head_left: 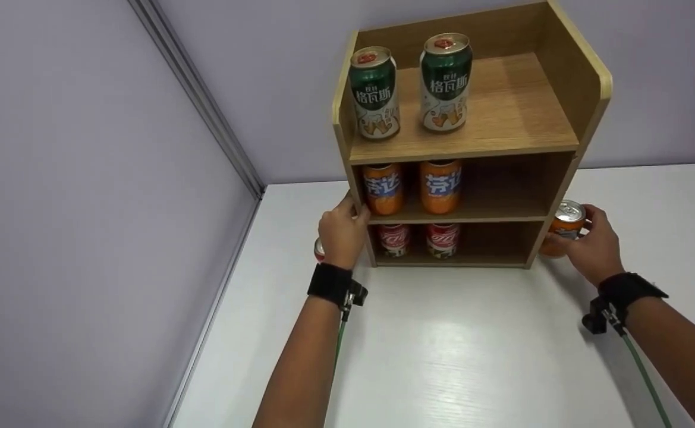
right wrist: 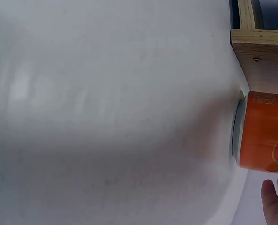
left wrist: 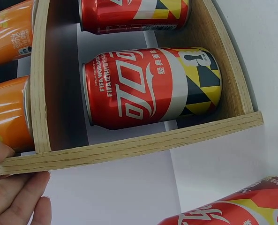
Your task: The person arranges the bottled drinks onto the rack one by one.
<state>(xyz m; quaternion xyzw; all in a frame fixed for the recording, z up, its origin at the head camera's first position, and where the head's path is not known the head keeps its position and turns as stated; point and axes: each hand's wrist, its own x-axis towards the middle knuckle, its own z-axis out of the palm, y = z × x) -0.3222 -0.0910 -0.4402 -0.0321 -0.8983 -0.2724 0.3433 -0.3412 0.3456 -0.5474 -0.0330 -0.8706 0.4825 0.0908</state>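
Observation:
A three-tier wooden shelf (head_left: 522,113) stands on the white table. My left hand (head_left: 341,238) grips its left side panel (left wrist: 110,152), thumb on the inner face and fingers outside. Beyond the shelf's right side, my right hand (head_left: 600,249) holds an orange soda can (right wrist: 265,131) upright, fingers and thumb around it. Two green-and-white cans (head_left: 446,83) stand on the top tier. Two orange cans (head_left: 440,187) are on the middle tier, and two red cola cans (head_left: 443,241) on the bottom, all towards the left.
Outside the shelf's left side, partly hidden by my left hand, is another red can (left wrist: 237,206). The white table (head_left: 442,345) extends in front of the shelf. A grey wall panel (head_left: 115,208) rises along the left, and another wall stands behind.

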